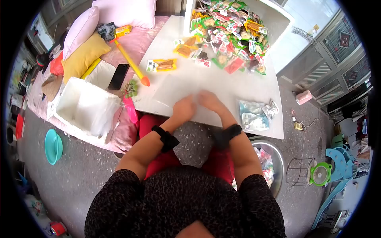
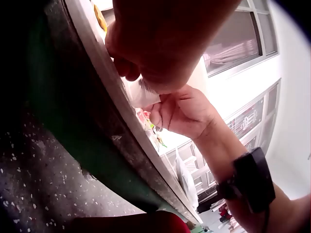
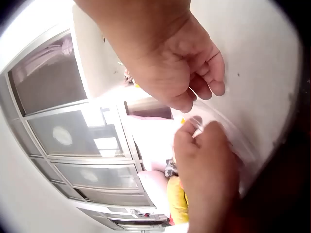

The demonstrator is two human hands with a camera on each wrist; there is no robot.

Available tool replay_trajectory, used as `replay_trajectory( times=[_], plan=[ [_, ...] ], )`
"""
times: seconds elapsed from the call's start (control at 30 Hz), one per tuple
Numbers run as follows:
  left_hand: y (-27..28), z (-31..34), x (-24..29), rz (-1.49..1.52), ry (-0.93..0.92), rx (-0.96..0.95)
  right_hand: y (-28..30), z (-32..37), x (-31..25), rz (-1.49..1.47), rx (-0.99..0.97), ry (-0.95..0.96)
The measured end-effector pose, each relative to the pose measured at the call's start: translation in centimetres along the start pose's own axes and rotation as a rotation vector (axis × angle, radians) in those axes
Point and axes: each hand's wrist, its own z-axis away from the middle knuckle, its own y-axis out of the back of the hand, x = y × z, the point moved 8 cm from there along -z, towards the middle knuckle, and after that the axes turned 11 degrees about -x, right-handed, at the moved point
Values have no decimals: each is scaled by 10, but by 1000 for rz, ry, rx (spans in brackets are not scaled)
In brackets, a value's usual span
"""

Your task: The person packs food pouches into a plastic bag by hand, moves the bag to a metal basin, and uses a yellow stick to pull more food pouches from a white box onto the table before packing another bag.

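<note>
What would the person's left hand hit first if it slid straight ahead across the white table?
Probably the heap of colourful snack packets; past the left hand and the clear plastic bag it pinches, the white table looks bare, though depth is unclear.

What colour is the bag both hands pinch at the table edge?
Clear: the plastic bag is see-through, best seen in the right wrist view.
</note>
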Motion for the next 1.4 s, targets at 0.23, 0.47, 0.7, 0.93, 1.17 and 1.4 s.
replay_trajectory(
  times=[0.23,0.47,0.7,0.93,1.17,1.4],
  plan=[
    [-6,0,9,7,-157,79,88,4,127,-721,397,-362],
    [-2,-6,5,93,-108,70,138,-31,237,-21,829,-542],
    [0,-7,7,60,-123,56,122,-90,322,7,499,-516],
    [3,-2,14,4,-181,116,127,-90,231,525,216,-295],
    [0,0,12,-17,-221,164,126,-75,177,827,169,-385],
    [1,-2,17,-60,-191,90,143,-13,163,-949,679,132]
  ],
)
